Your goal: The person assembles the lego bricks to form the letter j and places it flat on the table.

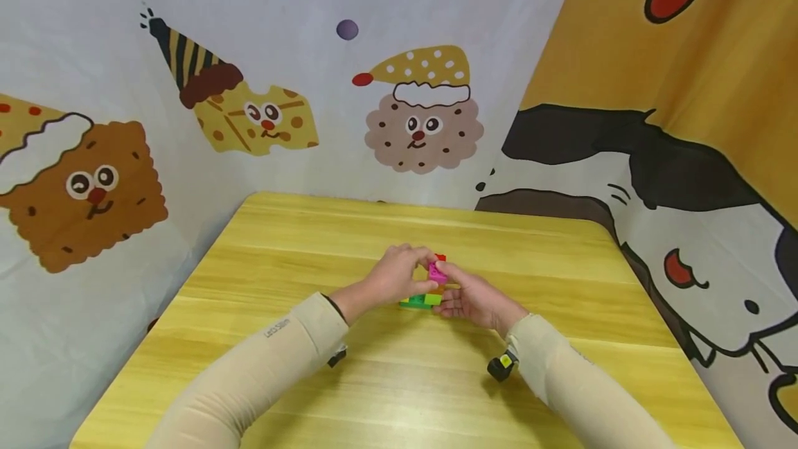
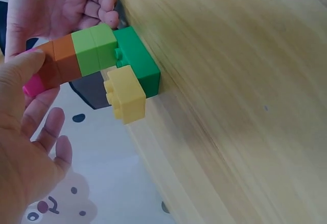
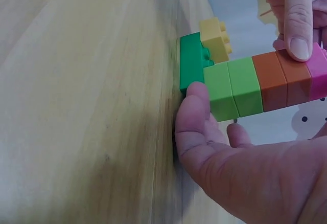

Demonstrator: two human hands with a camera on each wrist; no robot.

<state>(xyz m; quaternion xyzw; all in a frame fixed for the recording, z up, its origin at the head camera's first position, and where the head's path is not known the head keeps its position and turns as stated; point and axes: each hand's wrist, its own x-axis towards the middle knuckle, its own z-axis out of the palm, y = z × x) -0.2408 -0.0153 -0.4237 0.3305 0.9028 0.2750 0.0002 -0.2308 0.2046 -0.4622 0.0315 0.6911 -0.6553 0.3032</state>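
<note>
A small tower of toy building bricks stands between my hands in the head view. Its dark green base brick carries a yellow brick on one end and light green bricks on the other. Orange-brown bricks come above those, then a pink brick at the top. My left hand pinches the upper tower, its thumb across the orange-brown and pink bricks. My right hand holds the tower from the other side, thumb at the pink brick, fingers curled by the light green bricks and base.
A bit of red shows behind the pink brick. The wood-grain table runs back to a cartoon-printed cloth hanging behind it and along its sides.
</note>
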